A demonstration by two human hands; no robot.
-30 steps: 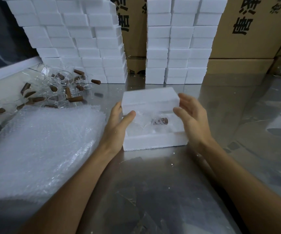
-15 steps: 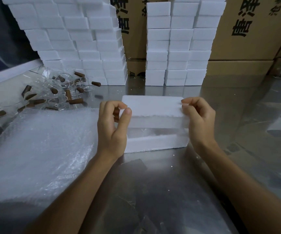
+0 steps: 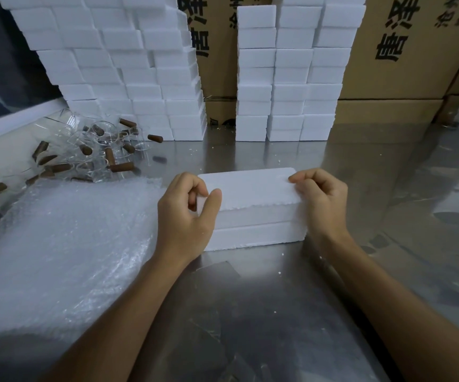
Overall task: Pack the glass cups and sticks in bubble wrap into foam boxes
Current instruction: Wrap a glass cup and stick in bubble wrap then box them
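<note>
On the reflective steel table point(image 3: 250, 312), a white rectangular foam box point(image 3: 253, 208) sits closed, its lid seated on the base. The left hand point(image 3: 187, 213) pinches the lid's left end between curled fingers and thumb; the right hand point(image 3: 319, 199) grips the right end likewise. A crinkled clear bubble wrap sheet point(image 3: 57, 244) lies left. Farther back-left lie clear glass cups point(image 3: 90, 150) and brown sticks point(image 3: 121, 167), before stacked white foam boxes point(image 3: 129, 78) and cardboard cartons point(image 3: 415, 51).
</note>
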